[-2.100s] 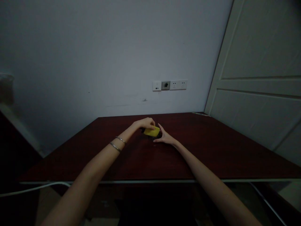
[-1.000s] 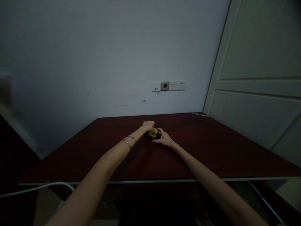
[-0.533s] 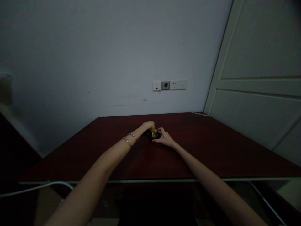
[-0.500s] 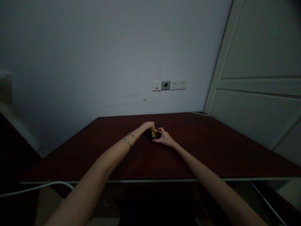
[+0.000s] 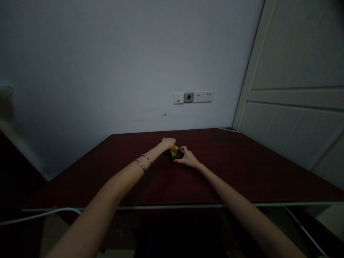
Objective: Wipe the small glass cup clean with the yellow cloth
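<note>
A small dark, glossy object [image 5: 176, 155] rests on the dark red table, partly hidden by my hands. A soft-looking yellow piece [image 5: 174, 149] lies on or against its top; its kind is too dim to make out. My left hand [image 5: 169, 143], with two bracelets on the wrist, is closed over the yellow piece from the left, its fingertips hidden. From the right, my right hand [image 5: 188, 158] curls its thumb and fingers around the dark object's side.
The wooden table [image 5: 228, 172] reaches back to a pale wall. Wall sockets [image 5: 202, 96] sit above its far edge. A white panelled door [image 5: 295, 89] stands at the right. A white cable [image 5: 40, 216] runs along the front left.
My left hand has shifted slightly left and up, its wrist and bracelets moving left, and a little more yellow shows. The right hand keeps almost the same place and grip.
</note>
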`<state>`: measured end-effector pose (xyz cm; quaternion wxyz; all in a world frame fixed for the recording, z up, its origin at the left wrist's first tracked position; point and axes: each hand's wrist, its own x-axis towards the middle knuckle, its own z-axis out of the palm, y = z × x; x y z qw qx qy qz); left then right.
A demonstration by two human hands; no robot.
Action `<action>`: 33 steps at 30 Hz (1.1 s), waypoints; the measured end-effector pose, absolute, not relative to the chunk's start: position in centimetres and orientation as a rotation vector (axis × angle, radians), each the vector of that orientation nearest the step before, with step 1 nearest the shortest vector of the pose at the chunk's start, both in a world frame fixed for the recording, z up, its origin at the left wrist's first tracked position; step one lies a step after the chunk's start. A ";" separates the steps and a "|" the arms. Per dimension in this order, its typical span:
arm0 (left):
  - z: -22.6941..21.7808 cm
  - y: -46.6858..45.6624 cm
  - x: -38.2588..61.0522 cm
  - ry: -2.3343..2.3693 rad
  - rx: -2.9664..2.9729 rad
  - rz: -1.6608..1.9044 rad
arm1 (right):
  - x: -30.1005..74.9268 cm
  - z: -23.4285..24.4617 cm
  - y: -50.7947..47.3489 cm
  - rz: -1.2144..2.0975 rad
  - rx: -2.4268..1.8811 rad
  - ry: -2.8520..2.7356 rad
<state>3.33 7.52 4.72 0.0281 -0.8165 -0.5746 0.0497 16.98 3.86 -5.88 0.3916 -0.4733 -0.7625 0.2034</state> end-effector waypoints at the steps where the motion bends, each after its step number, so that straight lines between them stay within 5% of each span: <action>1: 4.7 7.7 3.3 -1.705 -2.518 0.171 | 17.0 -5.9 3.9 0.514 -1.195 -1.939; 11: 6.8 8.1 1.6 -1.457 -2.525 -0.053 | 17.0 -6.3 4.3 0.596 -1.117 -1.900; 23: 9.2 7.4 3.1 -1.429 -2.727 -0.900 | 17.2 -4.3 4.6 0.983 -0.801 -1.711; 33: 8.3 6.6 3.9 -1.385 -3.012 -1.191 | 18.5 -1.5 5.0 0.849 -0.804 -1.246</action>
